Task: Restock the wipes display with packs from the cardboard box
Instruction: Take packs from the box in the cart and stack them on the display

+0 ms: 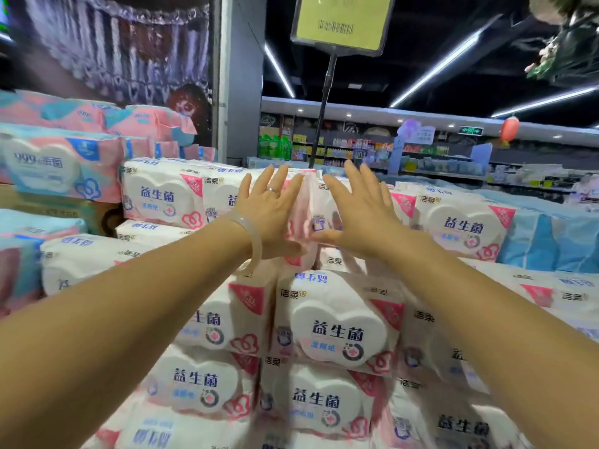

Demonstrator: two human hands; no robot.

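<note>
White-and-pink wipes packs (337,328) are stacked in a stepped display in front of me. On the top row, one pack (306,205) stands between my hands. My left hand (269,212), with a ring and a pale bangle, presses flat against that pack's left part with straight, spread fingers. My right hand (359,212) presses flat on its right part, fingers spread too. More packs of the same kind sit on either side (158,192) (463,228). No cardboard box of packs shows near my hands.
Pink-and-blue packs (58,166) pile up at the left, over a brown carton (48,205). Blue packs (551,234) lie at the right. A yellow price sign (343,21) on a black pole (321,115) rises behind the display. Store shelves (421,157) line the back.
</note>
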